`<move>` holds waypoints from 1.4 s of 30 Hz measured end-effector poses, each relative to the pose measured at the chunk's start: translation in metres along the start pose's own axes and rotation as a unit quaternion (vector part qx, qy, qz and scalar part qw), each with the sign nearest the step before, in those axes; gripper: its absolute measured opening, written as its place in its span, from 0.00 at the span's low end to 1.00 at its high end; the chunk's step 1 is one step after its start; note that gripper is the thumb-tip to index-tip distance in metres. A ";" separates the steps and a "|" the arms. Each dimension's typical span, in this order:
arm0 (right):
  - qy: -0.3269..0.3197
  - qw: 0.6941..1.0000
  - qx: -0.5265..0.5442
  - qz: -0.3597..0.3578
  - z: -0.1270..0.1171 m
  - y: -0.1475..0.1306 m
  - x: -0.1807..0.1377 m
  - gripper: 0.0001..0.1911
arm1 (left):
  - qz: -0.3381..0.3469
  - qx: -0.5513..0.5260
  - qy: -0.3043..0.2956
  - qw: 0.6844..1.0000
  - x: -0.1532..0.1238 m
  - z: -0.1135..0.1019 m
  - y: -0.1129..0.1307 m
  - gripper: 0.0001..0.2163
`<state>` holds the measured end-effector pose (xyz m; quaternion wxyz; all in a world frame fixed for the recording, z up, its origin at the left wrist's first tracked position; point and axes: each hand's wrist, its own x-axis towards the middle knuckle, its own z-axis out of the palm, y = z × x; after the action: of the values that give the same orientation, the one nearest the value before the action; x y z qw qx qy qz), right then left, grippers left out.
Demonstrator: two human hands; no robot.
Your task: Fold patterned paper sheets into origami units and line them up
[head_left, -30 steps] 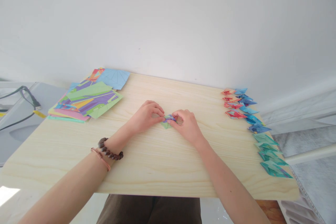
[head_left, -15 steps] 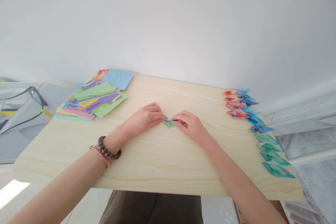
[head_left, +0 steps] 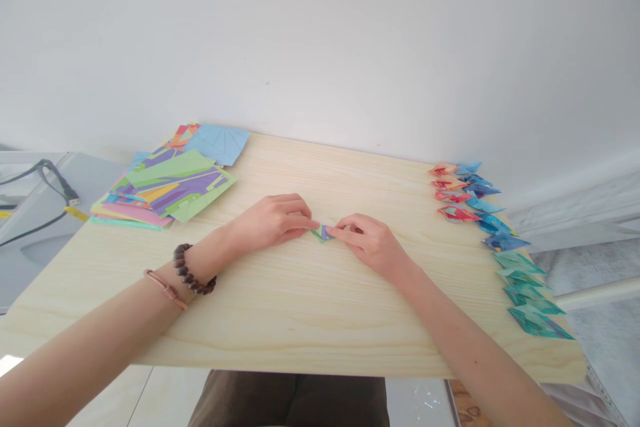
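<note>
A small piece of folded paper [head_left: 322, 233], green, purple and white, lies at the middle of the wooden table [head_left: 300, 307]. My left hand [head_left: 276, 221] pinches its left side between fingertips and thumb. From the other side, my right hand [head_left: 367, 240] has its fingertips on the paper's right part, the index finger stretched along it. Fingers cover both ends of the paper, so its full shape is hidden. A dark bead bracelet and a copper-coloured band circle my left wrist.
A stack of coloured paper sheets [head_left: 175, 183] spreads over the table's back left. Several folded paper pieces, red [head_left: 457, 214], blue [head_left: 504, 241] and green [head_left: 540, 323], line the right edge. Black cables [head_left: 55, 180] lie left of the table; a white wall stands behind.
The paper between my hands now shows more purple and white, and my right index finger has straightened over it. The view has shifted slightly; both hands stay at the same spot.
</note>
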<state>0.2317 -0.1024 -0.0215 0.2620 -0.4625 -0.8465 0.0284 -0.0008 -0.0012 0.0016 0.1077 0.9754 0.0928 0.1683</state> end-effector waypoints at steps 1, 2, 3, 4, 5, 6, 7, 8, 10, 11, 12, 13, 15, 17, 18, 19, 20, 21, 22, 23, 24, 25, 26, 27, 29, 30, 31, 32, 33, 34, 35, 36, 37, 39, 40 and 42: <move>-0.001 1.000 -0.003 -0.002 -0.001 0.000 0.001 0.16 | 0.006 0.004 -0.003 1.000 0.000 -0.001 0.000 0.12; 0.000 1.000 -0.006 -0.005 -0.001 -0.001 0.001 0.16 | 0.012 0.008 -0.005 1.000 0.000 -0.002 0.000 0.12; 0.001 1.000 -0.008 -0.008 -0.002 -0.001 0.002 0.16 | 0.015 0.011 -0.007 1.000 0.001 -0.003 0.000 0.12; 0.003 1.000 -0.009 -0.010 -0.002 -0.002 0.002 0.16 | 0.018 0.013 -0.009 1.000 0.001 -0.003 -0.001 0.11; 0.004 1.000 -0.010 -0.013 -0.002 -0.002 0.003 0.16 | 0.018 0.016 -0.010 1.000 0.001 -0.004 -0.001 0.11; 0.005 1.000 -0.010 -0.014 -0.003 -0.002 0.003 0.15 | 0.018 0.017 -0.011 1.000 0.001 -0.004 -0.002 0.11; 0.005 1.000 -0.011 -0.015 -0.003 -0.003 0.004 0.15 | 0.017 0.019 -0.013 1.000 0.000 -0.004 -0.003 0.11; 0.006 1.000 -0.012 -0.015 -0.003 -0.003 0.004 0.15 | 0.016 0.020 -0.012 1.000 0.000 -0.003 -0.003 0.11; 0.007 1.000 -0.018 -0.013 -0.004 -0.004 0.005 0.15 | 0.013 0.021 -0.012 1.000 0.000 -0.003 -0.004 0.11; 0.007 1.000 -0.022 -0.012 -0.004 -0.005 0.005 0.15 | 0.011 0.022 -0.012 1.000 0.001 -0.002 -0.003 0.10; 0.006 1.000 -0.025 -0.010 -0.005 -0.005 0.006 0.14 | 0.011 0.023 -0.012 1.000 0.001 -0.002 -0.003 0.10; 0.005 1.000 -0.028 -0.009 -0.005 -0.006 0.006 0.14 | 0.011 0.023 -0.011 1.000 0.001 -0.002 -0.003 0.10; 0.002 0.999 -0.032 -0.009 -0.005 -0.006 0.007 0.14 | 0.010 0.024 -0.010 1.000 0.001 -0.003 -0.002 0.10; -0.001 0.999 -0.033 -0.007 -0.005 -0.007 0.007 0.14 | 0.008 0.023 -0.008 1.000 0.001 -0.003 -0.001 0.10; -0.001 0.999 -0.033 -0.006 -0.005 -0.007 0.007 0.14 | 0.007 0.024 -0.007 1.000 0.001 -0.003 -0.001 0.10; -0.002 0.999 -0.033 -0.005 -0.006 -0.007 0.007 0.14 | 0.006 0.025 -0.007 1.000 0.001 -0.004 -0.001 0.10; -0.002 0.999 -0.033 -0.005 -0.006 -0.007 0.007 0.14 | 0.007 0.026 -0.007 1.000 0.001 -0.004 -0.001 0.10; -0.003 0.999 -0.034 -0.006 -0.006 -0.007 0.007 0.14 | 0.007 0.027 -0.007 1.000 0.000 -0.004 -0.001 0.10; -0.004 0.999 -0.035 -0.008 -0.006 -0.007 0.007 0.14 | 0.007 0.028 -0.006 1.000 0.000 -0.004 -0.001 0.10; -0.005 0.999 -0.037 -0.010 -0.005 -0.007 0.007 0.14 | 0.006 0.029 -0.005 1.000 0.000 -0.004 -0.001 0.10; -0.007 0.999 -0.040 -0.011 -0.005 -0.007 0.007 0.14 | 0.006 0.030 -0.005 1.000 0.000 -0.004 -0.001 0.10; -0.009 0.999 -0.044 -0.012 -0.005 -0.008 0.007 0.13 | 0.006 0.032 -0.004 0.999 0.000 -0.003 -0.001 0.09; -0.011 0.999 -0.047 -0.013 -0.005 -0.008 0.007 0.13 | 0.006 0.034 -0.004 0.999 0.000 -0.003 -0.001 0.09; -0.013 0.999 -0.050 -0.013 -0.006 -0.009 0.006 0.13 | 0.005 0.036 -0.003 0.999 -0.001 -0.003 0.000 0.09; -0.018 0.998 -0.057 -0.012 -0.006 -0.009 0.006 0.14 | 0.002 0.040 -0.001 0.999 -0.001 -0.002 0.000 0.09; -0.022 0.998 -0.059 -0.011 -0.007 -0.010 0.005 0.14 | -0.002 0.042 0.002 0.999 -0.002 -0.001 0.000 0.10; -0.025 0.998 -0.062 -0.009 -0.007 -0.010 0.004 0.14 | -0.006 0.046 0.008 0.999 -0.002 -0.001 0.001 0.10; -0.027 0.997 -0.065 -0.007 -0.007 -0.010 0.003 0.14 | -0.008 0.051 0.013 0.999 -0.003 -0.001 0.002 0.10; -0.027 0.997 -0.069 -0.006 -0.008 -0.010 0.002 0.14 | -0.009 0.055 0.016 0.998 -0.003 -0.001 0.003 0.10; -0.025 0.997 -0.072 -0.006 -0.008 -0.011 0.001 0.14 | -0.007 0.058 0.015 0.998 -0.004 -0.001 0.004 0.10; -0.022 0.997 -0.076 -0.006 -0.008 -0.011 0.000 0.14 | -0.004 0.059 0.012 0.998 -0.004 -0.001 0.005 0.10; -0.019 0.997 -0.078 -0.006 -0.008 -0.012 0.000 0.14 | -0.001 0.057 0.007 0.998 -0.004 -0.002 0.006 0.10; -0.017 0.997 -0.080 -0.006 -0.007 -0.012 0.000 0.13 | 0.001 0.054 0.001 0.999 -0.005 -0.002 0.008 0.10; -0.014 0.996 -0.082 -0.006 -0.007 -0.015 0.001 0.13 | 0.005 0.051 -0.002 0.999 -0.006 -0.002 0.010 0.10; -0.011 0.996 -0.084 -0.007 -0.007 -0.016 0.001 0.13 | 0.008 0.052 -0.001 0.999 -0.006 -0.002 0.011 0.11; -0.003 0.996 -0.089 -0.008 -0.006 -0.018 0.002 0.13 | 0.020 0.063 -0.008 0.998 -0.008 -0.001 0.012 0.12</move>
<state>0.2198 -0.1121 -0.0097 0.2178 -0.4775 -0.8499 -0.0474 -0.0064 -0.0139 0.0030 0.0430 0.9833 0.0827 0.1565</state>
